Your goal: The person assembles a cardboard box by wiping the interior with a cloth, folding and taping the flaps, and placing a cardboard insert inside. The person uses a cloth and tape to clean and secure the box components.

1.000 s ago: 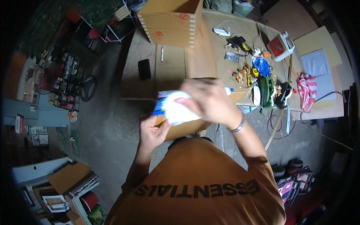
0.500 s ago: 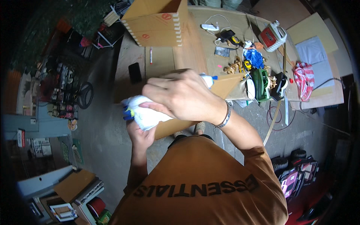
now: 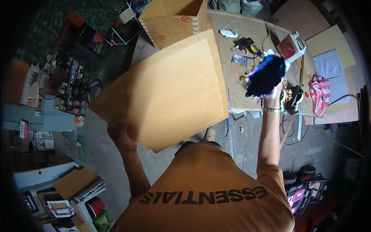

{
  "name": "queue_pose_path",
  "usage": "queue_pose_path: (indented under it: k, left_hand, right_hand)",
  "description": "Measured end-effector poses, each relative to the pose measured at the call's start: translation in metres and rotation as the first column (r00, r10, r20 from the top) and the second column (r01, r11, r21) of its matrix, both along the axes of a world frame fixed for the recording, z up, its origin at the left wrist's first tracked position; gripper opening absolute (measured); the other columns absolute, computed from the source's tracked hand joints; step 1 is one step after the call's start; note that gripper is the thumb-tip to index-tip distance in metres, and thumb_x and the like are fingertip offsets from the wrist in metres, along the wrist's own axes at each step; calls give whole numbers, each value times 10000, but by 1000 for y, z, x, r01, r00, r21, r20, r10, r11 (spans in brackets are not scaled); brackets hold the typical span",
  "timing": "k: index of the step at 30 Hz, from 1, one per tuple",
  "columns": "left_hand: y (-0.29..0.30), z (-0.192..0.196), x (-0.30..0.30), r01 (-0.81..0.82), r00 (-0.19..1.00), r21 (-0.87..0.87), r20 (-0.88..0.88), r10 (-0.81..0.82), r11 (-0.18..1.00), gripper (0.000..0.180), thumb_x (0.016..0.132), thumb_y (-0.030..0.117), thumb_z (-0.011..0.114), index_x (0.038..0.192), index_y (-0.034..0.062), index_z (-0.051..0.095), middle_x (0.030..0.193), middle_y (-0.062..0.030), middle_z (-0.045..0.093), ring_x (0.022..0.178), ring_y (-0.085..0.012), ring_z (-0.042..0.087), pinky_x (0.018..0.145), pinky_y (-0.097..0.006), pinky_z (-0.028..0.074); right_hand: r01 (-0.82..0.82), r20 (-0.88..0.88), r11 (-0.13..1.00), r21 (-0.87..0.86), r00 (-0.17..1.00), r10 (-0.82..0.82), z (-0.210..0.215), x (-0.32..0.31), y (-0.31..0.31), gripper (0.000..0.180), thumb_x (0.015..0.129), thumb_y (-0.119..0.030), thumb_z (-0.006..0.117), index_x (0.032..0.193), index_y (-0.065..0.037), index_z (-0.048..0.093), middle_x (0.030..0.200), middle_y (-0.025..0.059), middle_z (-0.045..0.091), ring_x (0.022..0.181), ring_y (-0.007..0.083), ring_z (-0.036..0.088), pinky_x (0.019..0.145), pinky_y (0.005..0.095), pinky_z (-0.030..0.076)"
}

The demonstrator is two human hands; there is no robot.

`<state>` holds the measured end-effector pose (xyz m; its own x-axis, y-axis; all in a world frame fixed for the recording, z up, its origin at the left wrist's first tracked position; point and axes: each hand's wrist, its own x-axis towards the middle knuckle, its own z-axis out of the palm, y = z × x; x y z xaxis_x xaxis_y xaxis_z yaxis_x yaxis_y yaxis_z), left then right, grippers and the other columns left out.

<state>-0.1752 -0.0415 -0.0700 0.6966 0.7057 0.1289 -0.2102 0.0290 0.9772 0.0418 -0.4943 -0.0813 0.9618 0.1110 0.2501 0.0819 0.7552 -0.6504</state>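
A large brown cardboard sheet [image 3: 170, 91] is held up at a tilt in front of me. My left hand [image 3: 123, 136] grips its lower left edge, its fingers partly in shadow. My right hand [image 3: 275, 92] is stretched out over the right part of the table, holding a bunched dark blue and white cloth [image 3: 266, 75]. The cloth hides most of its fingers and some of the small things beneath. Just past the cloth stands a white jug with a red label [image 3: 290, 46]. A black tape dispenser [image 3: 294, 98] is close to the right wrist.
An open cardboard box [image 3: 174, 27] stands at the far side of the table [image 3: 247, 102]. On the table lie a white power strip [image 3: 228, 33], a black and yellow tool [image 3: 247, 45] and a red-striped plastic bag [image 3: 320, 92]. A long thin strip [image 3: 289, 127] sticks out past the near edge.
Both hands were together on the cloth. My right hand has carried it off to the right over the table, while my left hand has raised the cardboard sheet, now covering the phone and marker.
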Motion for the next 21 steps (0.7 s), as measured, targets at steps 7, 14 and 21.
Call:
queue_pose_path:
  k: [7, 14, 21]
  left_hand:
    - [-43, 8, 13, 137, 990, 77, 7, -138, 988, 668, 892, 333, 809, 1352, -79, 556, 1236, -134, 649, 1067, -225, 639, 930, -376, 528]
    - [-26, -23, 0, 159, 986, 332, -91, -136, 930, 763, 867, 515, 795, 1352, -25, 558, 1228, -151, 661, 1118, -235, 639, 970, -399, 510]
    - [-26, 85, 21, 137, 976, 852, -28, -216, 506, 966, 665, 573, 911, 1378, 31, 549, 1351, -145, 631, 1240, -308, 605, 1070, -456, 451]
  right_hand:
    - [58, -42, 928, -368, 996, -79, 58, -27, 107, 292, 1079, -355, 576, 1090, -76, 661, 835, -13, 652, 763, 47, 579, 685, 261, 502]
    - [584, 462, 649, -488, 803, -376, 54, -40, 130, 331, 1115, -294, 508, 996, -5, 619, 809, -36, 584, 744, 39, 504, 639, 220, 411]
    - [644, 623, 505, -574, 744, -241, 41, -53, 118, 296, 1059, -259, 588, 949, 8, 654, 750, 74, 611, 657, 174, 584, 628, 297, 458]
